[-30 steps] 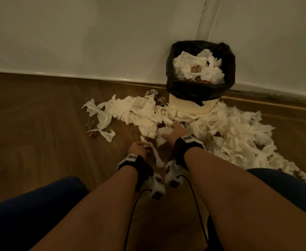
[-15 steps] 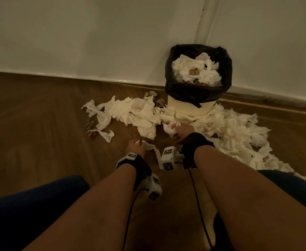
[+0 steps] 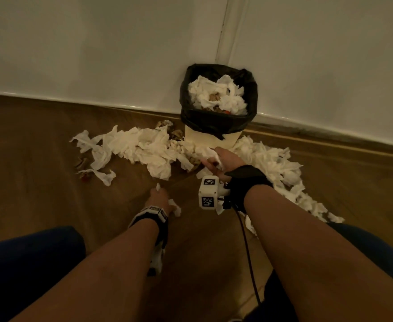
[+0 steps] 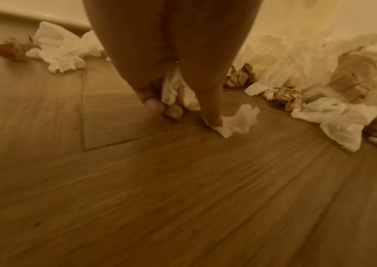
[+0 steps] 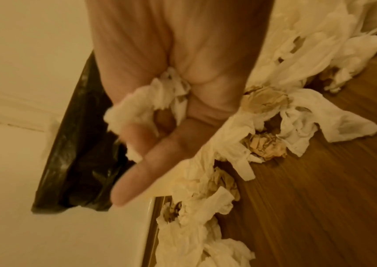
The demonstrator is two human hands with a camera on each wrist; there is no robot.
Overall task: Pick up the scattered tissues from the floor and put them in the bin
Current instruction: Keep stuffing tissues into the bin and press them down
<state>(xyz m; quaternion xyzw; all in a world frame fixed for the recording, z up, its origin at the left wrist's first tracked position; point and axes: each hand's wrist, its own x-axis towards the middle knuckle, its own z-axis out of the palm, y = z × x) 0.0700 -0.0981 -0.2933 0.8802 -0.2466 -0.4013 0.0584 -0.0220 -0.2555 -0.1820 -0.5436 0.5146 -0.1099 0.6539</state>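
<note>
A cream bin with a black liner stands in the wall corner, heaped with white tissues. Crumpled white tissues lie scattered on the wooden floor on both sides of it. My right hand is lifted just in front of the bin's base and grips a wad of tissue in its curled fingers; the thumb sticks out. My left hand is down at the floor, holding a tissue strip in its fingers, with a small scrap under one fingertip.
Brown crumpled paper balls lie mixed in with the tissues, and one sits apart at the left. A long trail of tissues runs to the right toward my knee. The white walls meet behind the bin.
My right hand has risen from the floor toward the bin with a wad of tissue and turned palm inward. My left hand has stayed low, gathering its tissue strip closer.
</note>
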